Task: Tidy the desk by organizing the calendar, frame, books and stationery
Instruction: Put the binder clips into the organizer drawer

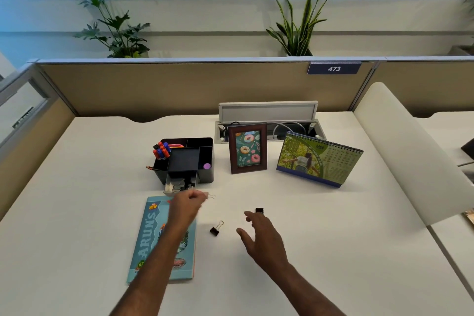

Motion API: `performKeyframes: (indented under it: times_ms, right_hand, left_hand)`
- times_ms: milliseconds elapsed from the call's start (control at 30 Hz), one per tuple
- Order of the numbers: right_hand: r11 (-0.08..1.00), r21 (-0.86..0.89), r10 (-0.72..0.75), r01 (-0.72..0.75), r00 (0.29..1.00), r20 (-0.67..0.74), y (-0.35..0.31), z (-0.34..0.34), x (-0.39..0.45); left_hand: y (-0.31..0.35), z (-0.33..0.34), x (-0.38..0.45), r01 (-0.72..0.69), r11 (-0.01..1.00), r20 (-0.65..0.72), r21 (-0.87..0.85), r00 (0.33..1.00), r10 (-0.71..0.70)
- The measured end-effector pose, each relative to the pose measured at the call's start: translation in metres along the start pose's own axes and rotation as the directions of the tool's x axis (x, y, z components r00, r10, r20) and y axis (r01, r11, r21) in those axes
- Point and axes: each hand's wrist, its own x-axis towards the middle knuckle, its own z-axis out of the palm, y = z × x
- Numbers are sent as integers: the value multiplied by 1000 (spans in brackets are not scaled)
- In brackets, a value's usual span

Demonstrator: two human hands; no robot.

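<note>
Head view: white laminate table (320, 251). Green spiral desk calendar (319, 159) and brown wooden photo frame (247, 147) stand upright at the back; blue paperback book (148, 236) lies flat. Black plastic organiser (205, 156), small clear drawer (179, 185) pulled out. Step in hand, likely: gathering clips. Left hand (187, 204) pinches a wire clip beside the drawer. Right hand (261, 233), fingers spread, reaches a black binder clip (259, 210); another binder clip (216, 229) lies between the hands. Next: a pinch, then drawer.
</note>
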Motion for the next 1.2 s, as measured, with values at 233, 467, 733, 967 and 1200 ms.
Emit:
performKeyframes:
  times_ms: [233, 467, 733, 967, 1200]
  right_hand:
    - [986, -154, 85, -64, 987, 139, 34, 0, 16]
    - [969, -241, 138, -61, 938, 317, 46, 0, 36]
    - [954, -299, 123, -8, 922, 367, 59, 3, 39]
    - [948, -319, 135, -9, 916, 378, 64, 6, 36]
    - [944, -330, 117, 0, 935, 334, 67, 6, 30]
  left_hand:
    - [-20, -47, 68, 134, 986, -260, 104, 960, -103]
    - [-39, -44, 90, 198, 934, -230, 298, 964, -130]
    - [-42, -38, 88, 207, 929, -222, 306, 965, -142]
    - [-26, -27, 55, 72, 968, -268, 241, 963, -5]
    - [-30, 10, 14, 10, 972, -195, 234, 980, 37]
